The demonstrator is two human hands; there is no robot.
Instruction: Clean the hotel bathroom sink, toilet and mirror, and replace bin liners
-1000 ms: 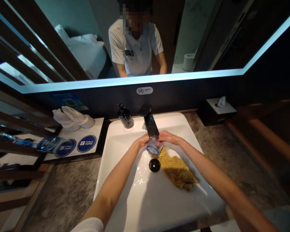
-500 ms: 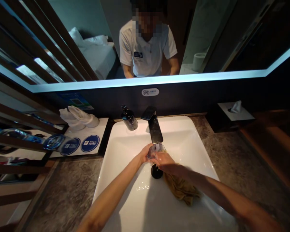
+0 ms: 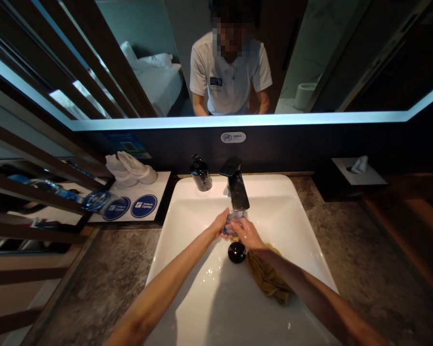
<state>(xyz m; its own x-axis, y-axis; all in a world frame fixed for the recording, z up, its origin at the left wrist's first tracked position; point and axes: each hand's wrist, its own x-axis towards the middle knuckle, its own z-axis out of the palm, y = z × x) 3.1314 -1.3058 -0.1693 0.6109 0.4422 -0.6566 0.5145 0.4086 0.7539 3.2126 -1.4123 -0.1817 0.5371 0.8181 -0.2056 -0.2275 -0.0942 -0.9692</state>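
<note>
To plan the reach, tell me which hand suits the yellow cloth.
Probably the right hand: its forearm passes over the yellow cloth, while the left hand is farther off. Both hold the clear cup.

Glossy white basin (image 3: 270,192) holding a mustard-yellow cloth (image 3: 269,281) and a shiny black drain stopper (image 3: 236,252). Transparent cup (image 3: 234,222), blue-tinged at the rim. Black faucet (image 3: 238,190) and black pump bottle (image 3: 201,177). Tabletop (image 3: 94,274) mottled grey-brown. White folded towels (image 3: 132,168) beside dark-blue round stickers (image 3: 144,206) with white lettering. Mirrored white polo shirt (image 3: 227,91) with a dark-blue chest patch (image 3: 215,81).
</note>
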